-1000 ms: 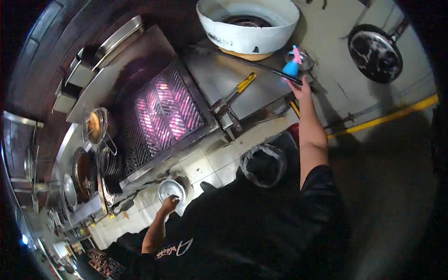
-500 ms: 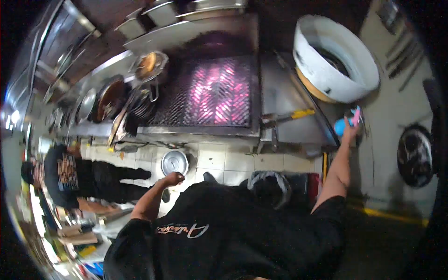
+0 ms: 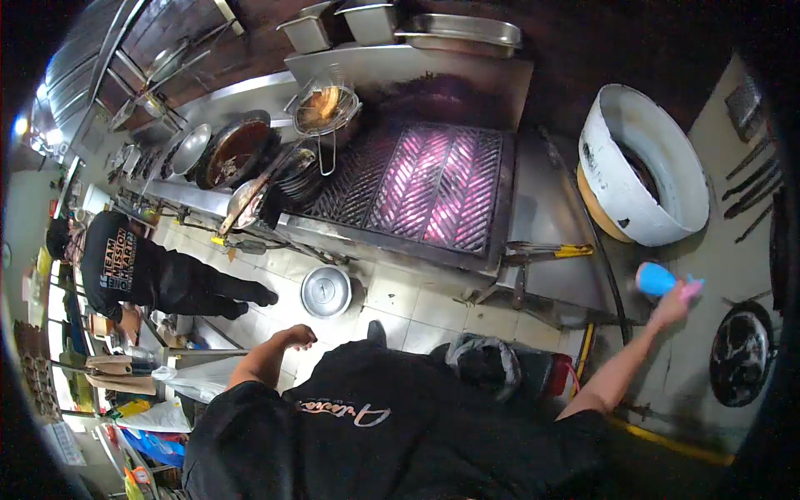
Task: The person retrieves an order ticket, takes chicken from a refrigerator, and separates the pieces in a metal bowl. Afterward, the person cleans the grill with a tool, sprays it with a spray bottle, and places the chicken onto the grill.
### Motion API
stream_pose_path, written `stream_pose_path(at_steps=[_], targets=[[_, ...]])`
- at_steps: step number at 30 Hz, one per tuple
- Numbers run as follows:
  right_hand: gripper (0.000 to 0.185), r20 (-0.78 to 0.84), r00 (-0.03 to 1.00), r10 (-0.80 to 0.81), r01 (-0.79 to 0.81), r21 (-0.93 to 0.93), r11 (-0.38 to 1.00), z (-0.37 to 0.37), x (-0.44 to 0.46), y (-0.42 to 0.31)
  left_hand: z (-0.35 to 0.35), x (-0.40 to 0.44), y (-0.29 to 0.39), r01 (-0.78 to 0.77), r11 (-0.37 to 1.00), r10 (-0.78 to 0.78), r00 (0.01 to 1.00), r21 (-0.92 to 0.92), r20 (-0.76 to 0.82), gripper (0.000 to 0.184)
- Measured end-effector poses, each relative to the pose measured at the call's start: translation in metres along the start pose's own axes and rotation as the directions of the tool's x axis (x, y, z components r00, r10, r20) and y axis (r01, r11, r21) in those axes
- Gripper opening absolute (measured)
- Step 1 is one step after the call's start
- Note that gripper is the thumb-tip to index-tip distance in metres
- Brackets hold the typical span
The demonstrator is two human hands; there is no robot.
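My right hand (image 3: pixel 669 312) is closed around a spray bottle (image 3: pixel 656 279) with a blue body and a pink trigger head. The bottle lies tilted, its blue base pointing left, a little in front of a large white ring-shaped vessel (image 3: pixel 600 154). Tongs with yellow handles (image 3: pixel 552 250) rest on the steel counter to the left of it. My left hand (image 3: pixel 298 336) hangs in front of my body with its fingers curled, and nothing shows in it. Beyond that hand, a lidded metal pot (image 3: pixel 326 292) stands on the tiled floor.
A grill (image 3: pixel 437 187) glows pink under its grates ahead. Left of it are a wire strainer (image 3: pixel 327 111) and a dark pan (image 3: pixel 240 150). A co-worker (image 3: pixel 137 262) in black stands at the left. A lined bin (image 3: pixel 483 360) is close to my body.
My view has shifted, so the stove sits lower and further right. My right hand has brought the spray bottle away from the white vessel, tilting it sideways. The left hand stays curled.
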State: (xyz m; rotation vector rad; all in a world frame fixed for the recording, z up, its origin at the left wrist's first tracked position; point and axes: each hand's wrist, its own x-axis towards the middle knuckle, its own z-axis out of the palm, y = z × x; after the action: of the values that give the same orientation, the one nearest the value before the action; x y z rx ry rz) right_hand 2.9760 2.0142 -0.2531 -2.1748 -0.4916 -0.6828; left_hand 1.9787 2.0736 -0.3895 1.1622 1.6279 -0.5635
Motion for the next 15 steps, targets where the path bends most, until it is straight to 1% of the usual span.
stream_pose_path(at_steps=[2,3,4,5,6,7,8,9,10,11,12,13,14,15], targets=[[0.049,-0.020,1.000,0.007,-0.002,0.226,0.974,-0.073,-0.015,-0.078,-0.002,0.006,-0.012,-0.001,0.998,0.001,1.000,-0.057,0.006,0.023],[0.046,-0.138,0.989,-0.045,0.112,0.528,0.842,-0.081,-0.018,-0.079,-0.003,0.006,-0.016,0.001,0.997,0.001,1.000,-0.077,0.017,0.023],[0.041,-0.070,0.992,-0.108,0.128,0.568,0.813,-0.084,-0.029,-0.083,-0.003,0.010,-0.016,0.009,0.997,-0.009,1.000,-0.070,0.013,0.024],[0.037,-0.014,0.985,-0.170,0.143,0.609,0.780,-0.089,-0.044,-0.108,-0.004,0.017,-0.014,-0.009,0.998,0.011,0.999,-0.055,0.043,0.024],[0.039,0.201,0.976,-0.086,-0.074,0.671,0.737,-0.109,-0.064,-0.158,-0.009,0.026,-0.012,-0.033,0.999,0.036,0.997,-0.042,0.067,0.024],[0.045,0.283,0.955,-0.090,-0.146,0.713,0.686,-0.100,-0.083,-0.167,-0.013,0.032,-0.010,-0.052,0.998,0.055,0.994,-0.027,0.095,0.024],[0.052,0.362,0.927,-0.093,-0.225,0.740,0.634,-0.090,-0.102,-0.176,-0.016,0.035,-0.008,-0.111,0.992,0.116,0.990,-0.065,0.076,0.023],[0.049,0.470,0.880,-0.070,-0.307,0.673,0.673,-0.074,-0.126,-0.172,-0.020,0.043,-0.005,-0.166,0.983,0.172,0.982,-0.078,0.076,0.024],[0.047,0.469,0.858,-0.210,-0.269,0.757,0.595,-0.048,-0.158,-0.145,-0.024,0.049,-0.001,-0.247,0.965,0.253,0.965,-0.090,0.064,0.025],[0.047,0.543,0.827,-0.147,-0.340,0.690,0.639,-0.070,-0.198,-0.189,-0.024,0.055,0.002,-0.325,0.940,0.331,0.942,-0.103,0.051,0.027],[0.045,0.574,0.796,-0.192,-0.341,0.687,0.641,-0.059,-0.234,-0.183,-0.023,0.063,0.008,-0.362,0.928,0.365,0.931,-0.090,0.015,0.029],[0.044,0.605,0.783,-0.143,-0.427,0.691,0.583,-0.065,-0.271,-0.209,-0.021,0.069,0.012,-0.397,0.915,0.397,0.918,-0.076,-0.020,0.031],[0.043,0.674,0.734,-0.080,-0.544,0.655,0.525,-0.074,-0.309,-0.234,-0.022,0.074,0.016,-0.445,0.892,0.446,0.895,-0.076,-0.006,0.031],[0.043,0.770,0.638,-0.010,-0.614,0.517,0.596,-0.084,-0.342,-0.250,-0.021,0.079,0.016,-0.472,0.874,0.476,0.879,-0.115,0.014,0.030]])
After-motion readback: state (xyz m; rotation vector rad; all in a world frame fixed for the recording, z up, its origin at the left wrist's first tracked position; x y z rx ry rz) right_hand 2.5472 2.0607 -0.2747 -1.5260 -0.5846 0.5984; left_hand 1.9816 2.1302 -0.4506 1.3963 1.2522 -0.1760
